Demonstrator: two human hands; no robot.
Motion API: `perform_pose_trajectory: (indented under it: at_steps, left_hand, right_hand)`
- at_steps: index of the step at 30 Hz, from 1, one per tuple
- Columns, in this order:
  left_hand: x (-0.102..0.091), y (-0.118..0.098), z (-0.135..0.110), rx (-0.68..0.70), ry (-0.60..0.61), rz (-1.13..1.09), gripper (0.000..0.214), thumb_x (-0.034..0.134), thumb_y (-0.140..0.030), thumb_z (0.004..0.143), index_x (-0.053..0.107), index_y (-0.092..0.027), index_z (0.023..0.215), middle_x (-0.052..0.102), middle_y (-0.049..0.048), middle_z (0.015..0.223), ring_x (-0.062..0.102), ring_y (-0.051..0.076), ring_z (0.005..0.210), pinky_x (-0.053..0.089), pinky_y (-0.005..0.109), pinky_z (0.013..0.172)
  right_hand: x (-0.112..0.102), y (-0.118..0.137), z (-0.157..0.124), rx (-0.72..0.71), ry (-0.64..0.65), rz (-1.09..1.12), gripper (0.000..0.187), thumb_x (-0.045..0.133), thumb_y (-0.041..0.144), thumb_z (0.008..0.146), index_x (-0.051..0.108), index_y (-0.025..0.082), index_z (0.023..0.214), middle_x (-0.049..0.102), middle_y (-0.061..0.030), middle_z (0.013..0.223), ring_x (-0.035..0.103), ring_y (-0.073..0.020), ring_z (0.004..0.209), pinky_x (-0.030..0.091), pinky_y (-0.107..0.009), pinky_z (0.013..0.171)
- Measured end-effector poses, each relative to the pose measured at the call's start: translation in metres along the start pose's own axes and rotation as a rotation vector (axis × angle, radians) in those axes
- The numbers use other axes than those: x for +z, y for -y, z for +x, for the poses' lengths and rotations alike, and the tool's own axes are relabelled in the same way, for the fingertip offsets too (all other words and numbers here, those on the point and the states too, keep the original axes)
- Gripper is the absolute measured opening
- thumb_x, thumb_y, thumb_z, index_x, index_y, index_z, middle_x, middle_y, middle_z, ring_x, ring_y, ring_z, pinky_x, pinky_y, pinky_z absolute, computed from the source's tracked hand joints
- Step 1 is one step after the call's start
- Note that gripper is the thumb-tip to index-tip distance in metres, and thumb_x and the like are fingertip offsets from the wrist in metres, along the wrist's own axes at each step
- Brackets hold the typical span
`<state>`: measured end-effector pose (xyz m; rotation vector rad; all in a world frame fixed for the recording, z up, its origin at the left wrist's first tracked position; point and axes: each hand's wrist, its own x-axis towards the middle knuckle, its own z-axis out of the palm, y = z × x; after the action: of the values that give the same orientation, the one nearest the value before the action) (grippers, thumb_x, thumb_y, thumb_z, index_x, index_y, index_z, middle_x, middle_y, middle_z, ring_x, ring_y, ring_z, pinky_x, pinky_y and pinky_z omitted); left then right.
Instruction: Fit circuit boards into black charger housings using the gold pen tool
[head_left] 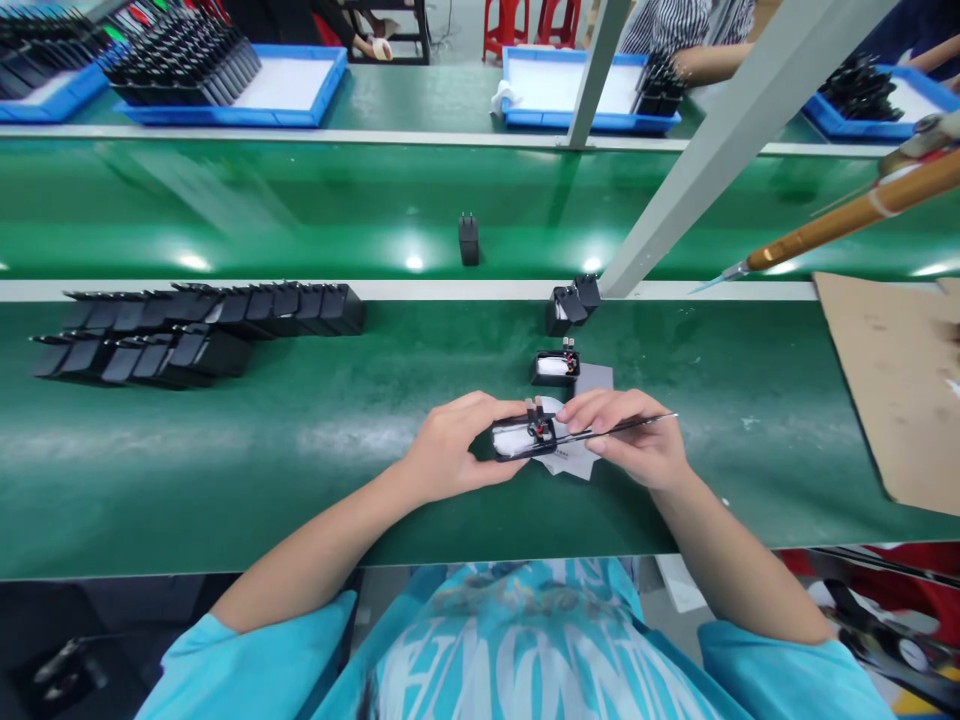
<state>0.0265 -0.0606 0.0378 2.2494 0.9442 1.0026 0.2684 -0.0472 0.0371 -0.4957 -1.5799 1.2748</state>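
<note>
My left hand [457, 445] is closed around an open black charger shell [521, 438] with a white part inside and small red and black bits at its right end. My right hand [630, 435] pinches thin black tweezers [626, 427], their tip at the shell's right end. Both hands rest over a grey cloth [574, 460] on the green bench. A second open shell [555, 366] lies just behind them.
Two rows of black charger shells [195, 330] lie at the left. Two more black parts [571, 302] sit by a slanted grey post [675, 190]. One charger [469, 240] stands on the conveyor belt. Blue trays [277, 90] line the far side. Cardboard [892, 380] lies at the right, a soldering iron [832, 225] above it.
</note>
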Motion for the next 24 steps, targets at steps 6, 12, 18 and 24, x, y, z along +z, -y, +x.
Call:
perform_pose_trajectory:
  at_steps: [6, 12, 18, 24]
  left_hand:
    - [0.000, 0.001, -0.001, -0.048, 0.004, 0.030, 0.036, 0.069, -0.032, 0.079, 0.060, -0.020, 0.111, 0.073, 0.0052, 0.102, 0.070, 0.018, 0.086, 0.055, 0.028, 0.075]
    - [0.001, 0.001, -0.002, -0.058, -0.004, 0.010, 0.036, 0.070, -0.032, 0.078, 0.059, -0.019, 0.111, 0.073, 0.0048, 0.102, 0.070, 0.018, 0.086, 0.054, 0.026, 0.077]
    - [-0.025, 0.012, 0.007, -0.258, 0.103, 0.194, 0.037, 0.067, -0.038, 0.080, 0.059, -0.022, 0.113, 0.072, 0.0018, 0.102, 0.069, 0.021, 0.086, 0.051, 0.029, 0.074]
    - [-0.061, 0.041, -0.003, -0.463, 0.175, 0.353, 0.034, 0.062, -0.041, 0.084, 0.059, -0.022, 0.112, 0.069, 0.0025, 0.091, 0.065, 0.023, 0.080, 0.046, 0.029, 0.065]
  right_hand:
    - [-0.001, -0.001, 0.000, -0.017, 0.025, -0.024, 0.024, 0.068, 0.007, 0.078, 0.066, 0.024, 0.095, 0.074, -0.0045, 0.093, 0.070, -0.0217, 0.093, 0.059, -0.044, 0.083]
    - [0.001, -0.001, -0.001, -0.026, 0.024, -0.017, 0.027, 0.067, 0.005, 0.078, 0.066, 0.024, 0.097, 0.073, -0.0037, 0.093, 0.070, -0.0210, 0.093, 0.058, -0.042, 0.085]
    - [-0.012, 0.008, 0.010, 0.261, -0.282, 0.026, 0.015, 0.063, 0.027, 0.085, 0.054, 0.025, 0.096, 0.066, 0.0015, 0.080, 0.067, -0.0137, 0.061, 0.058, -0.028, 0.055]
    - [0.012, 0.023, 0.080, 0.683, 0.337, -0.588, 0.089, 0.058, 0.016, 0.079, 0.008, 0.020, 0.152, 0.063, 0.0072, 0.056, 0.059, -0.0124, 0.045, 0.047, -0.021, 0.044]
